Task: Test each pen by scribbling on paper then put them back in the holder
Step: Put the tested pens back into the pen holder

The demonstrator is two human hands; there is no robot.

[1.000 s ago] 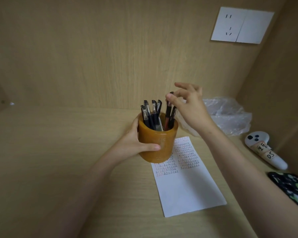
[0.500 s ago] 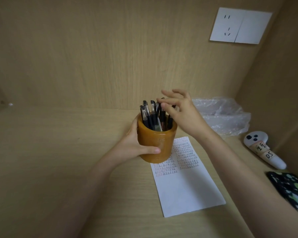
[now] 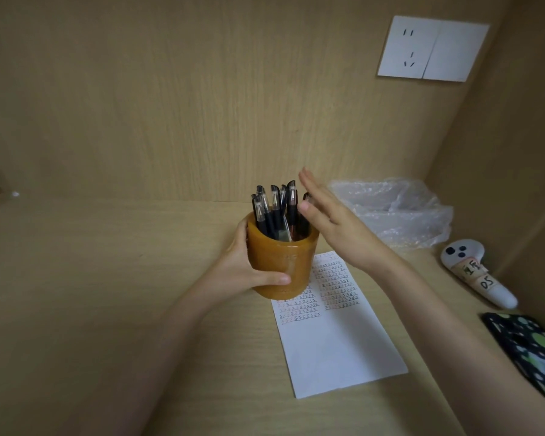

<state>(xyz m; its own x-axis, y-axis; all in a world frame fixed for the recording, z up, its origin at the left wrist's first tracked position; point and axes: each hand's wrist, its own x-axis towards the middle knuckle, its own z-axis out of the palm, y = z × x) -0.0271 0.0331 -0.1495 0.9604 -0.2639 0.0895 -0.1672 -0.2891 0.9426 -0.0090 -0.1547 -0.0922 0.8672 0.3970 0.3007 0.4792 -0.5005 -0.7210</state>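
Light wooden desk surface backed by wood-panel wall. Round amber-brown pen holder being gripped by left hand, thumb wrapped round front. Black capped pens being kept upright inside. Right hand being held flat, fingers straight, beside pens on right. White paper sheet, far part already covered with scribble rows; task judged nearly finished, near part unmarked.

Glossy amber holder, matt wood-grain desk, crinkled clear plastic bag, smooth paper.
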